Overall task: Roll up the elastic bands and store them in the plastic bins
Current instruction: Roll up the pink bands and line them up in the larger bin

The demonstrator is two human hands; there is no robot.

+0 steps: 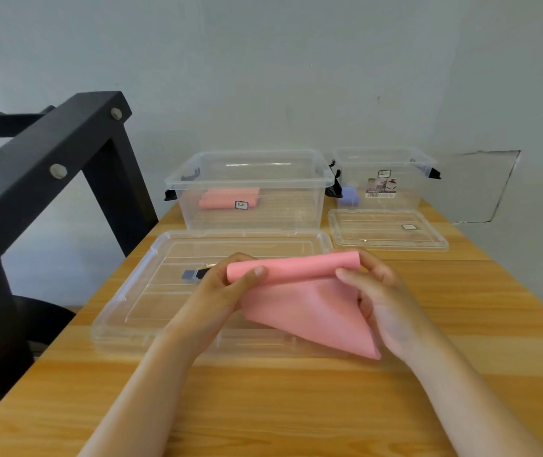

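Note:
A pink elastic band (309, 301) is partly rolled, held above the table. My left hand (227, 285) grips the left end of the roll with thumb on top. My right hand (375, 291) holds the right end, fingers curled behind it. The unrolled tail hangs down to a point between my wrists. A large clear bin (250, 222) behind holds rolled pink bands (227, 198). A smaller clear bin (385, 153) to its right holds a purple roll (349, 196).
The large bin's clear lid (151, 275) lies flat under my hands, and a smaller lid (388, 229) lies before the small bin. A black metal frame (49, 166) stands at the left beside the wooden table (263, 407). A wall is close behind.

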